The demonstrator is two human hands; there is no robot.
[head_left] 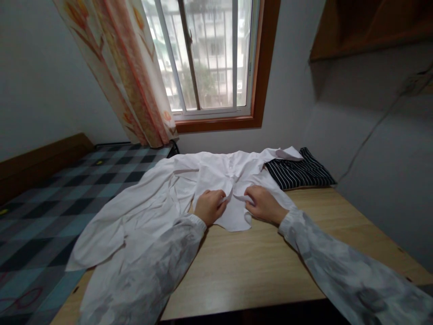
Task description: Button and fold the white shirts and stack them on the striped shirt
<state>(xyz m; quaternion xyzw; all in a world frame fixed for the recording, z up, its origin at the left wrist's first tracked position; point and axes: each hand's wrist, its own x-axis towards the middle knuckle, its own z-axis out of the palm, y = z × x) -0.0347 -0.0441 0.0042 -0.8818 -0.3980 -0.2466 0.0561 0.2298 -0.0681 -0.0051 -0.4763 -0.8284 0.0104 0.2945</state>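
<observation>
Fingers of both hands are curled shut on the front edges of a white shirt [216, 180]: the left hand [210, 206] pinches one edge, the right hand [262, 204] the other, the two nearly touching at the middle. Both sleeves are pale and mottled.

It lies spread on a wooden table [257, 266], its left side and a sleeve hanging off the table's edge. It looks thin, light and limp, creasing wherever it is pushed; I judge it best held by the hems or the button edge, where the cloth is doubled and firmer. It should slide easily on the smooth wood.

Just beyond, touching its far right corner, a folded striped cloth [299, 171] lies by the wall. Left is a checked bed [40, 212]; farther back, a flowered curtain [128, 76] and barred window [206, 54].
</observation>
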